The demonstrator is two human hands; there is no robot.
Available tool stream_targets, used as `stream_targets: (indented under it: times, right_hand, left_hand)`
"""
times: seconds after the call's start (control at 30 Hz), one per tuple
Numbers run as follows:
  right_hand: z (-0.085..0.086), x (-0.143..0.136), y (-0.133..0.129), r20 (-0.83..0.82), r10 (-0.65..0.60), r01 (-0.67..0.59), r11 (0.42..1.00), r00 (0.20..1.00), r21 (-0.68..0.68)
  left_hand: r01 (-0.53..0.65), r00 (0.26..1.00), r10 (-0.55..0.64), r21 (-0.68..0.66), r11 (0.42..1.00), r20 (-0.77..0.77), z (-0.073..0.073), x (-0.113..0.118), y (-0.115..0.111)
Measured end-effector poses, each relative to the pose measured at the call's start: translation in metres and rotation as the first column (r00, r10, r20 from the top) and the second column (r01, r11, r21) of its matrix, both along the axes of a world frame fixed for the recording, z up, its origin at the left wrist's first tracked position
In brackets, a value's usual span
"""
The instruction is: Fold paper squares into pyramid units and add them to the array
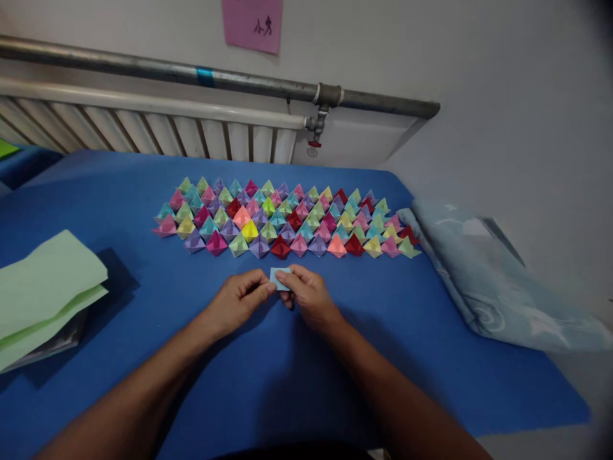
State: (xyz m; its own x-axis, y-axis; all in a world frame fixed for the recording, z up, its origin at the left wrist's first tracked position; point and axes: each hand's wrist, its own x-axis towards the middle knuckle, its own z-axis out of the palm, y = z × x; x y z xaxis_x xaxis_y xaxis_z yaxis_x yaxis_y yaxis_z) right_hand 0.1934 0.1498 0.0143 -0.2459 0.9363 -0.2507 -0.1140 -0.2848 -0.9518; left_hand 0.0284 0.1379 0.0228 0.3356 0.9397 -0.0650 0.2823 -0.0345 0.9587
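A small folded piece of light blue paper (278, 278) is held between my two hands, a little above the blue tabletop (230, 377). My left hand (243, 295) pinches its left edge between thumb and fingers. From the other side, my right hand (309, 291) grips it with the thumb flat on top and the fingers curled beneath. Just beyond my hands stand several rows of folded paper boats (280, 246) in pink, purple, green, yellow, red and blue. The underside of the folded paper is hidden.
Light green paper sheets (52, 281) lie on a stack at the left. A folded grey-blue cloth (498, 281) lies along the right edge. Behind the table are a white radiator (167, 131), a metal pipe (143, 66) and a red-handled valve (315, 144). A pink note (253, 22) hangs on the wall.
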Motion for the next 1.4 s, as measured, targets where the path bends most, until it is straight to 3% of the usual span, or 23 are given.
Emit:
stream_targets:
  times: [0.2,0.53,0.73,0.9,1.07,1.27,1.4]
  right_hand:
    - [-0.0003,0.0012,0.0009,0.041,0.072,-0.07,0.997,0.997,-0.041]
    - [-0.0009,-0.001,0.0002,0.053,0.031,-0.03,0.999,0.998,-0.016]
    - [0.0012,0.0037,0.0019,0.028,0.076,-0.075,0.997,0.997,-0.032]
    - [0.0029,0.0024,0.0031,0.025,0.05,-0.049,0.998,0.998,-0.036]
    - [0.0015,0.0002,0.0021,0.039,0.029,-0.03,1.0,0.999,0.003]
    - [-0.0015,0.0038,0.0032,-0.057,-0.026,0.023,0.998,0.998,-0.061]
    - [-0.0026,0.0046,0.0033,-0.024,-0.073,0.073,0.997,0.997,-0.013]
  left_hand:
    - [-0.071,0.997,0.071,0.019,0.997,0.026,-0.0031,-0.0028,0.0031]
    - [-0.137,0.99,0.137,0.023,0.99,0.03,-0.0026,0.0007,0.002]
    - [-0.085,0.995,0.087,-0.047,0.995,0.04,0.0024,0.0005,0.0012]
    - [0.03,1.0,-0.03,-0.054,0.998,0.006,0.0038,0.0035,-0.0022]
    - [0.055,0.998,-0.053,-0.097,0.994,0.022,0.001,0.0044,-0.0035]
    - [-0.053,0.996,0.063,-0.134,0.989,0.064,-0.0001,0.0034,-0.0006]
    - [-0.111,0.988,0.127,-0.158,0.981,0.091,-0.0029,0.0051,-0.0007]
